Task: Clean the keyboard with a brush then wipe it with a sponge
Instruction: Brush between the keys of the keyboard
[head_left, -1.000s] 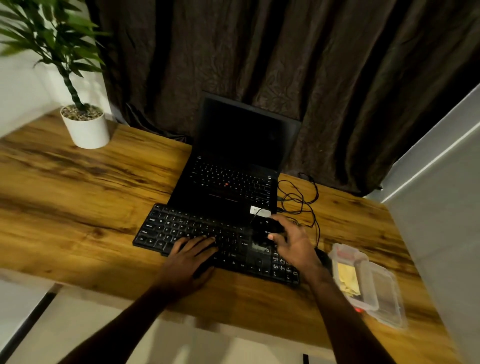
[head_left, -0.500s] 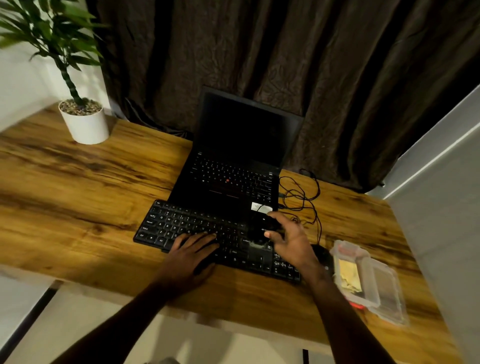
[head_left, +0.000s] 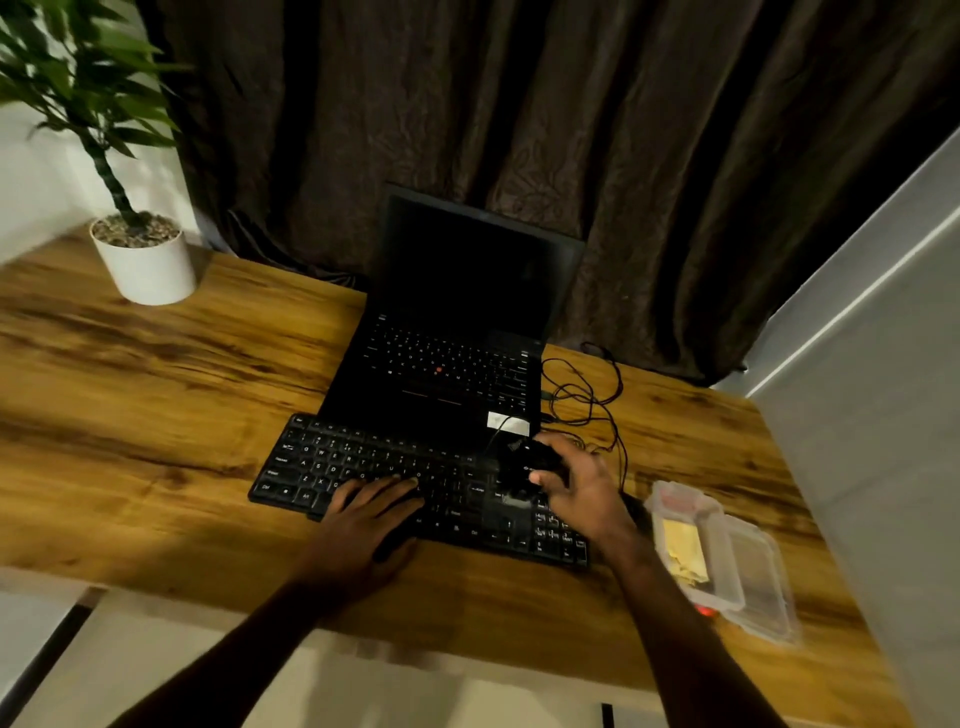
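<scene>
A black keyboard (head_left: 363, 462) lies on the wooden desk in front of a laptop. My left hand (head_left: 363, 519) rests flat on its lower middle keys, fingers spread, holding nothing. My right hand (head_left: 582, 483) grips a dark brush (head_left: 524, 467) whose bristle end touches the keys at the keyboard's right part. A yellow sponge (head_left: 680, 551) lies in a clear plastic box (head_left: 727, 571) to the right of the keyboard.
An open black laptop (head_left: 452, 353) stands behind the keyboard, with tangled black cables (head_left: 587, 400) at its right. A potted plant (head_left: 140, 260) sits at the desk's far left. A dark curtain hangs behind. A grey wall (head_left: 883, 415) borders the desk's right side.
My right hand has shifted the brush slightly over the keyboard's right part. My left hand stays on the keys. The view has tilted a little.
</scene>
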